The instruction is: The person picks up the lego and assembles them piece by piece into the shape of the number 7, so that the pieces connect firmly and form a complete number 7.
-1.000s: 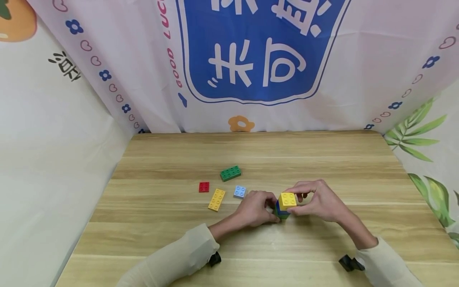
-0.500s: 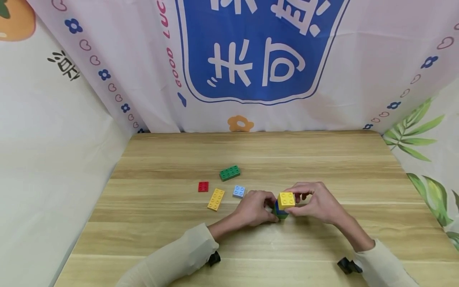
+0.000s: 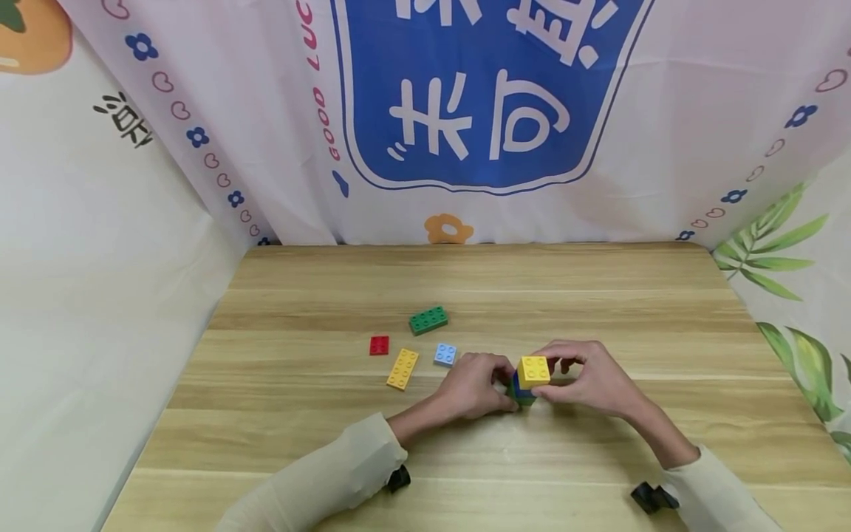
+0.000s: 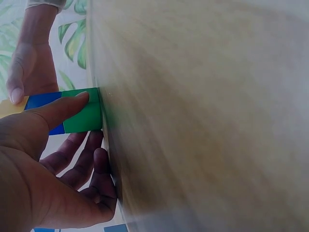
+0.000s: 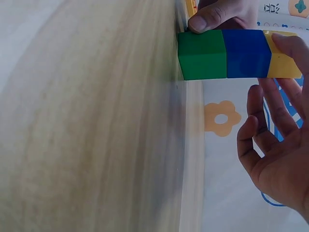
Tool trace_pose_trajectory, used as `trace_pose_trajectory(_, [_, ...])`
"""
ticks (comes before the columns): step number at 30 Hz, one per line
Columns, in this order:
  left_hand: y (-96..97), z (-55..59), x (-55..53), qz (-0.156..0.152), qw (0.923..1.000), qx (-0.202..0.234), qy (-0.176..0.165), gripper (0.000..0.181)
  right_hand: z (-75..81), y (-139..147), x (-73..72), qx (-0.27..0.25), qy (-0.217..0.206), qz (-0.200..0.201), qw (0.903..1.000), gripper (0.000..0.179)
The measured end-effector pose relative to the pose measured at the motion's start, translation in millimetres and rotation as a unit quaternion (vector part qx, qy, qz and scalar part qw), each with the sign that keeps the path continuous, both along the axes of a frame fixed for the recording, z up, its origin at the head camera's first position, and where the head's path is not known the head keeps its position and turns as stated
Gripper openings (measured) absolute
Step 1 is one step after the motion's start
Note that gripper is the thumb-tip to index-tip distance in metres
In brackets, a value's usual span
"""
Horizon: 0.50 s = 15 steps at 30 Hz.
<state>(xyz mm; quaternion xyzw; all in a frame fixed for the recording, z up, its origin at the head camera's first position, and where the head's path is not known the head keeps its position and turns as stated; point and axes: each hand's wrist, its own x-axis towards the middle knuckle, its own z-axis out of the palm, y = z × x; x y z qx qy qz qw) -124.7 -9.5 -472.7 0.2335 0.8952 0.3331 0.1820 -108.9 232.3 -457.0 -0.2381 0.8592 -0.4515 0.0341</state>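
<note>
A stack of three building blocks stands upright on the table: a green block (image 5: 203,55) at the bottom, a blue block (image 5: 247,54) in the middle and a yellow block (image 3: 533,372) on top. My left hand (image 3: 473,387) grips the green block low down, its thumb across one face in the left wrist view. From the right, my right hand (image 3: 594,377) pinches the yellow block between thumb and fingers. In the right wrist view the yellow block sits flush against the blue one. Its other fingers hang loosely curled beside the stack.
Left of the hands on the wooden table (image 3: 465,458) lie a light blue block (image 3: 445,355), a long yellow block (image 3: 402,369), a red block (image 3: 379,346) and a long green block (image 3: 428,320). A printed cloth (image 3: 598,214) hangs behind the table's far edge.
My right hand's wrist and knuckles have sunk slightly while its pinch on the yellow block stays. The left hand, the stack and the loose blocks hold their places.
</note>
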Motion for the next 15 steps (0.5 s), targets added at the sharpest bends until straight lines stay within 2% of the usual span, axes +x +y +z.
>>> trace_pose_trajectory(6, [0.0,-0.3,-0.4,0.001,1.0,0.001,-0.001,0.037,-3.7,0.6,0.0,-0.003,0.003,0.003,1.0,0.033])
trace_pose_trajectory(15, [-0.1,0.2,0.1,-0.002,1.0,0.0,0.0,0.037,-7.7,1.8,0.2,-0.004,-0.024,0.003,0.9997,0.032])
